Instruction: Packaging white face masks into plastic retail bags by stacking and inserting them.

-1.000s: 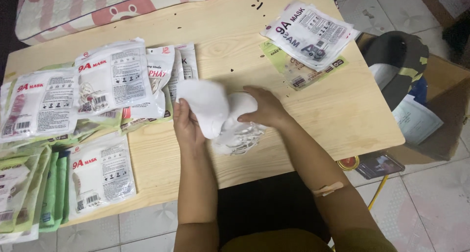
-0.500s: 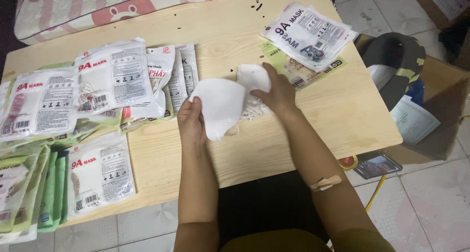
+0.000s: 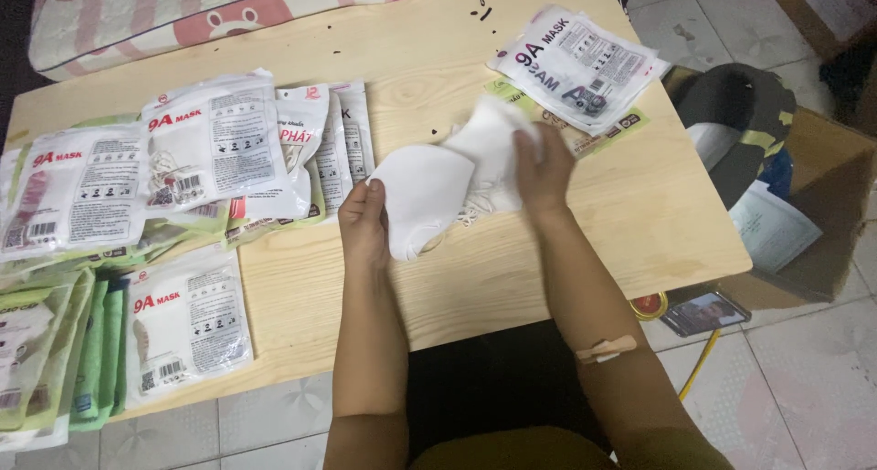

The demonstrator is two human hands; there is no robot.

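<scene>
A pale wooden table (image 3: pixel 548 278) carries overlapping sealed mask packets (image 3: pixel 196 159) along its left side and a smaller packet pile (image 3: pixel 575 68) at its far right corner. Between them, both forearms reach forward. The left hand (image 3: pixel 364 225) pinches a white mask (image 3: pixel 425 200) at its left edge; the right hand (image 3: pixel 544 164) has its fingers closed over a second white mask (image 3: pixel 489 146). Together they stretch diagonally, lower left to upper right.

Two white fabric face masks (image 3: pixel 448 182) overlap above the light wooden tabletop, folded flat, their thin ear loops dangling beneath.
</scene>
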